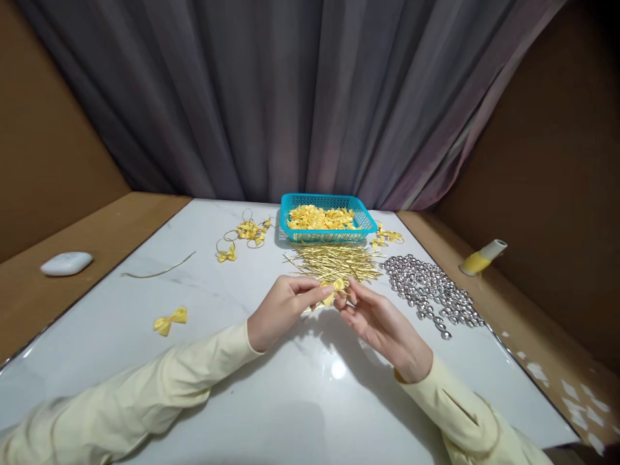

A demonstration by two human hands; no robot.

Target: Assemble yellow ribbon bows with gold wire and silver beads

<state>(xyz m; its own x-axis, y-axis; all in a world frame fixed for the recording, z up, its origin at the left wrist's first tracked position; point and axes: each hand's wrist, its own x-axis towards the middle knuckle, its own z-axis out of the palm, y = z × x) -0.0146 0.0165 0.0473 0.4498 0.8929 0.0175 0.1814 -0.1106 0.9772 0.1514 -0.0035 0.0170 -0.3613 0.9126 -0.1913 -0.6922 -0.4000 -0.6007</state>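
Observation:
Between my two hands, above the white table, is a small yellow ribbon bow (334, 289). The thumb and index finger of my left hand (290, 303) pinch the bow from its left side. My right hand (382, 326) has its fingertips closed together at the bow's right side, where a thin gold strand shows. That strand seems to be a gold tie; the fingers partly hide it. A pile of gold ties (336, 260) lies just beyond my hands. Another yellow bow (170, 320) lies by itself on the left.
A turquoise basket (329, 236) with yellow bows stands at the back. Looped bows (252, 230) lie left of it, and more bows (386, 236) right. Silver beads (426, 287) spread rightward. One gold tie (159, 274), a white case (66, 263) and a yellow-wrapped tube (477, 261) lie outward.

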